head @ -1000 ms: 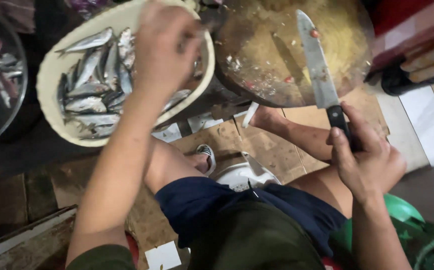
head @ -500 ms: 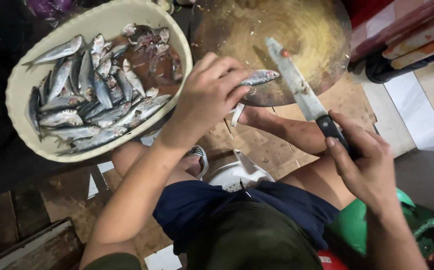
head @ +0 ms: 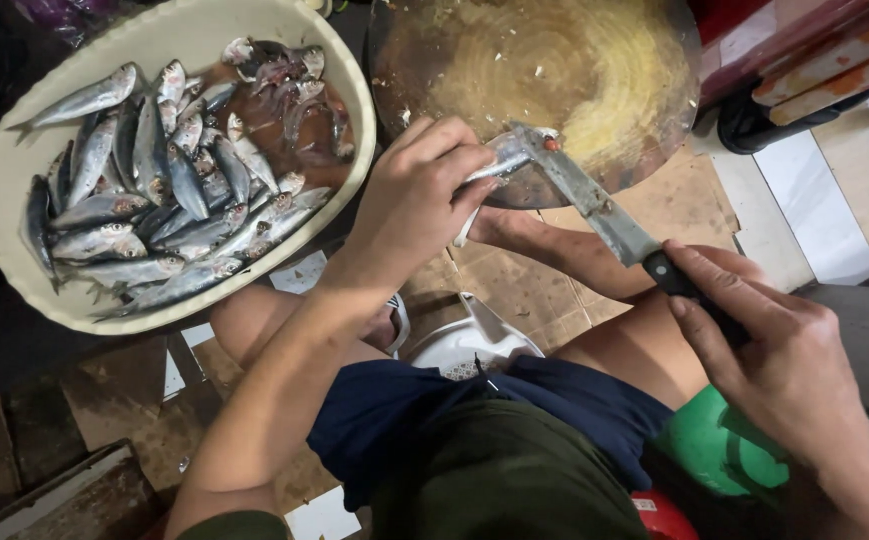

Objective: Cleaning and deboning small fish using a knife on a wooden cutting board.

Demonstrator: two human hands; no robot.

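The left hand (head: 417,205) is closed around a small silvery fish (head: 503,160), which is pinned against the near rim of a round wooden chopping block (head: 535,90). Only the fish's pale, shiny end is seen past the fingertips; the rest is hidden under the hand. The right hand (head: 780,365) is clenched on the dark handle of a knife (head: 600,205), whose long, stained blade is angled up and to the left, so that its tip is laid against the fish at the block's edge.

Most of the block's worn, yellowish top is left bare beyond the blade, with only small scraps scattered on it. To the left of the left hand, just beside the block, a wide cream basin (head: 15,170) is filled with many more whole silver fish (head: 155,200), with some reddish liquid at the far side. Below the hands, bare knees and dark shorts are seen over a patterned tile floor (head: 505,280).
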